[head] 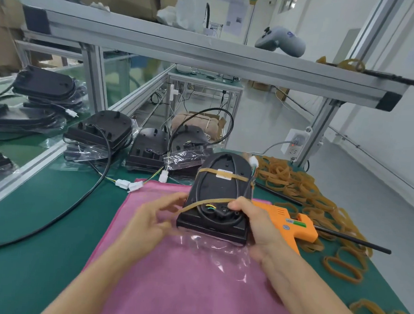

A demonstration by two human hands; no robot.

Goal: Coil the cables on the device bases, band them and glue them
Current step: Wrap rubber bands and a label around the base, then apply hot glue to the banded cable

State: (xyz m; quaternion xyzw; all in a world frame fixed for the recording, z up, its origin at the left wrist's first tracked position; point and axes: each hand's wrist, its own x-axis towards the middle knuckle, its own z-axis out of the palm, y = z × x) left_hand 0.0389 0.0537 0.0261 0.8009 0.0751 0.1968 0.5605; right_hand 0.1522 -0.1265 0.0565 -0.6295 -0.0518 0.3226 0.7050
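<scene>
Stretching a tan rubber band [200, 203], the left hand [150, 220] pinches its near end; between the hands lies the black device base [219, 196], cable coiled on top, one band already across, long axis pointing away; the right hand [257, 222] grips its right edge.

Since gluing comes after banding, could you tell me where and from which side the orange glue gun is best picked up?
Judging by its pose, grip the glue gun by its handle, the leg pointing toward the person beside the right hand. It lies flat on the green mat, body to the right, so come from above on the near right; the black base blocks the left.
</scene>
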